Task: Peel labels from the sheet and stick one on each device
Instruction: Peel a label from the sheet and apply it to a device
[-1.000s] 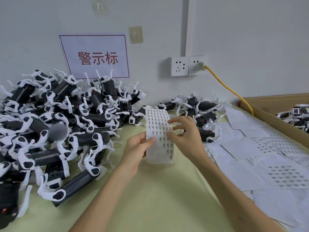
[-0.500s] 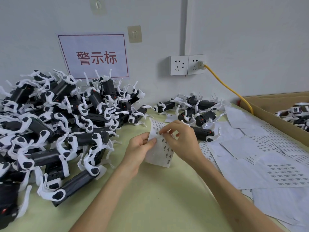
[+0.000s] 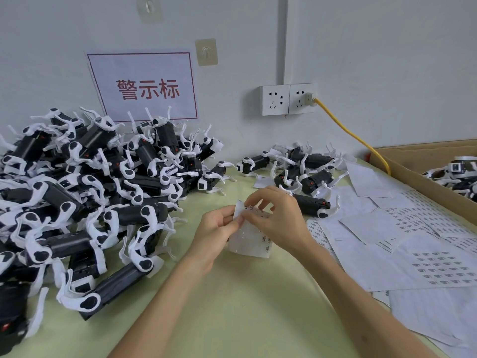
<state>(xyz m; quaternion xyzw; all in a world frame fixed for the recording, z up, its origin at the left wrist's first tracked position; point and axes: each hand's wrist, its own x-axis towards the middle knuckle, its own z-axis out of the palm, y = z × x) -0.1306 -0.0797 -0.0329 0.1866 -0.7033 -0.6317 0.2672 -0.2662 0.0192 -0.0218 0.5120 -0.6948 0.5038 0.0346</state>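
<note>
Here the peeling step is in hand: the label sheet point(image 3: 249, 241) is held up off the desk point(image 3: 232, 306), just right of the big heap of devices point(image 3: 90, 189), between both hands. The left hand point(image 3: 216, 228) has a narrow grip, thumb and fingers pinching the sheet's left edge to steady it. The right hand point(image 3: 278, 218) curls over the top edge, its grip narrow too, thumb and forefinger nipped on the paper where a row of printed labels shows. Whether 1 label has lifted is too small to tell. The next move, I judge, calls for a nail under a label corner, a slow peel so the label does not fold onto itself, then a reach to the heap for 1 device. Further right of the heap lie a smaller cluster of devices point(image 3: 307, 174), loose sheets point(image 3: 413, 241) and a cardboard box point(image 3: 423, 182).
</note>
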